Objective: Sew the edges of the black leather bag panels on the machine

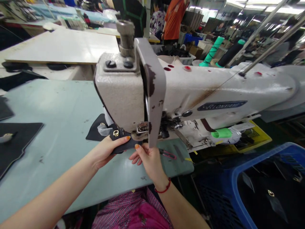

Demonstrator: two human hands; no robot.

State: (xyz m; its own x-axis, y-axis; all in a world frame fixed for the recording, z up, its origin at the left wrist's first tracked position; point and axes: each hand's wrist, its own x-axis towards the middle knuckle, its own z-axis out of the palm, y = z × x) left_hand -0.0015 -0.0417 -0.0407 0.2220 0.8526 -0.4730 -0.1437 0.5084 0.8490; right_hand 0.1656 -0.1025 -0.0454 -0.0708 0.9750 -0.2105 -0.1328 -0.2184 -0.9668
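Note:
A black leather piece (124, 147) with a small gold-coloured buckle (116, 133) lies under the head of the white sewing machine (124, 98). My left hand (107, 149) grips its near left edge, thumb on top and fingers beneath. At the right end of the piece, my right hand (149, 159) has its thumb against the edge, with the other fingers curled below. The machine's arm guard partly hides the needle area and that hand's fingertips. Beyond my left hand, the black leather's far part carries another gold fitting in clear plastic (103, 129).
Another black leather panel (21, 136) lies on the pale green table (64, 108). A pink-and-black cutter (168, 154) rests right of my right hand. A blue basket (234, 178) of black pieces stands at the right, with a yellow crate (258, 136) behind. A person in orange (173, 20) stands farther off.

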